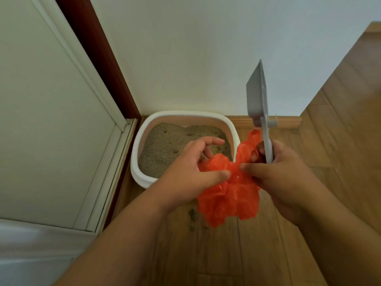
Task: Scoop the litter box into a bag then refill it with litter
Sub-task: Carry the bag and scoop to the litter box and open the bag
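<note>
Both grips (pixel 193 166) (pixel 282 172) on bag (pixel 226 195)

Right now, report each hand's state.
Left hand: pinches the orange bag.
Right hand: grips the grey scoop and the bag.

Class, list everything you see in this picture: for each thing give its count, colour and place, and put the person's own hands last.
Thin crumpled plastic bag: one, orange-red, held between both hands above the floor.
Flat plastic litter scoop: one, grey, upright, handle in the right hand.
Rounded plastic litter box: one, white rim, in the corner against the wall.
Granular cat litter: one fill, grey-beige, inside the litter box.
Small litter clumps: a few, dark, on the floor beneath the bag.
Wood plank floor: one, brown.
Panelled door: one, pale, left.
Left hand: one, pinches the bag.
Right hand: one, grips scoop and bag.
</note>
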A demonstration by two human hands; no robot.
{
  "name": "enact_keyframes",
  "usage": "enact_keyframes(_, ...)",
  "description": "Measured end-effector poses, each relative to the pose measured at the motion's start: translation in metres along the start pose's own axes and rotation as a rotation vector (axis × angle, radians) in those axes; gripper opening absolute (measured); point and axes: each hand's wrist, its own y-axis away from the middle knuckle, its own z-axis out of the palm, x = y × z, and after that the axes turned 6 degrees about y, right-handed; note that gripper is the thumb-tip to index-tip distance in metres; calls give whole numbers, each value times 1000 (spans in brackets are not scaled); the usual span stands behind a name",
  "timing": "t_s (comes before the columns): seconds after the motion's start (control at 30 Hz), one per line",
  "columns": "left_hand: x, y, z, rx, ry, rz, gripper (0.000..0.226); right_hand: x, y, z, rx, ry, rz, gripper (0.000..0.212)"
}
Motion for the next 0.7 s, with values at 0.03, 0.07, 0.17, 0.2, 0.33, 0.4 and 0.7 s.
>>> enact_keyframes(0.03, 0, 1, 0, 20, -16, -10, 58, -1, 0, -2, 3, 8, -5, 22)
enact_keyframes(0.07, 0, 1, 0, 29, -45, -19, 59, -2, 0, -3, -4, 10, -6, 22)
enact_keyframes(0.17, -1, 3, 4, -41, -175, -54, 64, -3, 3, 1, -80, -54, -8, 29)
enact_keyframes(0.2, -1, 3, 7, -54, -186, -60, 61, -3, 5, 3, -103, -84, -13, 33)
enact_keyframes(0.33, -2, 2, 13, -8, -43, -34, 45, -4, 9, 7, -185, -254, -7, 26)
enact_keyframes(0.4, -1, 1, 13, 35, 13, -44, 34, -6, 11, 6, -208, -296, -7, 15)
enact_keyframes(0.7, 8, -2, 3, 278, 174, -130, 16, 4, 0, -3, 40, 10, 15, 23)
